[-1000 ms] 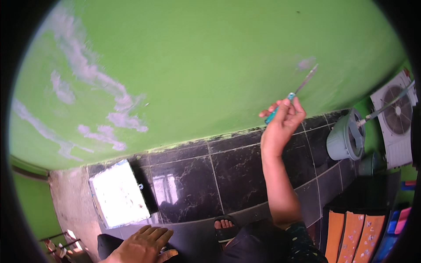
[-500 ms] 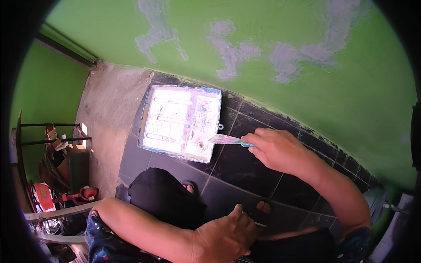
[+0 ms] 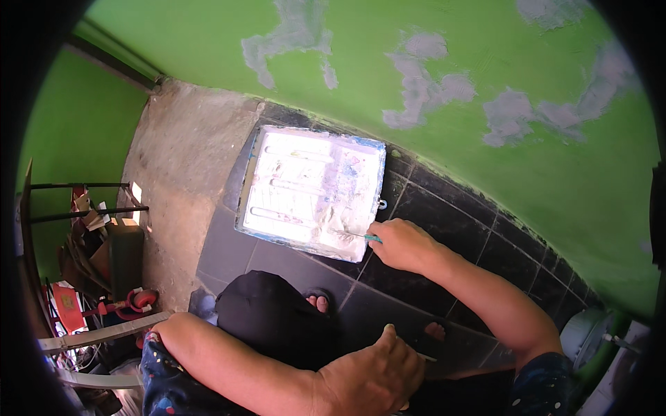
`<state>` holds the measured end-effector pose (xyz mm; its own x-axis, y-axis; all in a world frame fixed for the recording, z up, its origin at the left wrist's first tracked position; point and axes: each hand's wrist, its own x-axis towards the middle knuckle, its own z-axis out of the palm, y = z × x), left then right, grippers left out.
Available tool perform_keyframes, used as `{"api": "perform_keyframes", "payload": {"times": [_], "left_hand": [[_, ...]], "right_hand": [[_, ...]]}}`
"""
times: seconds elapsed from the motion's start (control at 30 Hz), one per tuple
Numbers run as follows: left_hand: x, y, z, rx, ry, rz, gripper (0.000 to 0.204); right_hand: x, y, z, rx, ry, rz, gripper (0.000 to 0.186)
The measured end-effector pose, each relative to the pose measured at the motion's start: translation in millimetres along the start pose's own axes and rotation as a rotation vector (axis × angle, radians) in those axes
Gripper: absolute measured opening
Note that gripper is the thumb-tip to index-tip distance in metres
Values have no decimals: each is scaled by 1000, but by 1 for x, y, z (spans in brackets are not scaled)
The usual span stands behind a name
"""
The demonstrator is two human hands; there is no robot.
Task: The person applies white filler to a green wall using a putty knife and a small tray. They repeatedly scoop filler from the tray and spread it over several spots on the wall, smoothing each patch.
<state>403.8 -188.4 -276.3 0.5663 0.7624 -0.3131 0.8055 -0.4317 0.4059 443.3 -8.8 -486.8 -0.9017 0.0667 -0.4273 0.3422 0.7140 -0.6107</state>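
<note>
A paint tray (image 3: 246,187) smeared with white paste lies on the dark tiled floor near the wall. My right hand (image 3: 399,243) is closed on a teal-handled putty knife (image 3: 372,238), its thin blade resting in the paste at the tray's lower right corner. My left hand (image 3: 368,374) is low at the bottom, its fingers curled, with what they grip, if anything, hidden. The green wall (image 3: 555,159) above the tray carries irregular pale grey filler patches (image 3: 423,83). My black-trousered knee (image 3: 257,305) is bent below the tray.
At left, rough concrete (image 3: 173,173) meets the tiles beside a metal rack (image 3: 83,208) with cardboard and red items. A curved pale bar (image 3: 100,333) runs near my left elbow. At right stand a grey bucket (image 3: 583,333) and a white unit (image 3: 624,374).
The view has swung from the wall down toward the tray. My right hand has brought the knife from beside the wall into the tray. My left hand's fingers, earlier outstretched, are now curled.
</note>
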Motion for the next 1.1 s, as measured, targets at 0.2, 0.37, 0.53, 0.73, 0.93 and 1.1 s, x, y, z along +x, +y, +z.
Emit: {"api": "perform_keyframes", "payload": {"times": [0.2, 0.37, 0.53, 0.73, 0.93, 1.1], "left_hand": [[-1, -1, 4, -58, 43, 42, 56], [2, -1, 3, -50, -27, 26, 56], [21, -4, -4, -117, -88, 30, 62], [28, -9, -12, -275, -78, -123, 67], [53, -8, -6, -292, -159, -203, 64], [63, -7, 3, -252, -173, -237, 57]], "right_hand": [[-18, 44, -33, 706, -189, 285, 33], [-35, 60, -28, 1126, -203, 302, 29], [-75, 81, -28, 1449, -108, 214, 32], [-187, 73, -98, 1501, 24, -94, 35], [-324, 96, -90, 1408, 913, -462, 32], [-353, 133, -50, 858, 1805, -389, 36]]}}
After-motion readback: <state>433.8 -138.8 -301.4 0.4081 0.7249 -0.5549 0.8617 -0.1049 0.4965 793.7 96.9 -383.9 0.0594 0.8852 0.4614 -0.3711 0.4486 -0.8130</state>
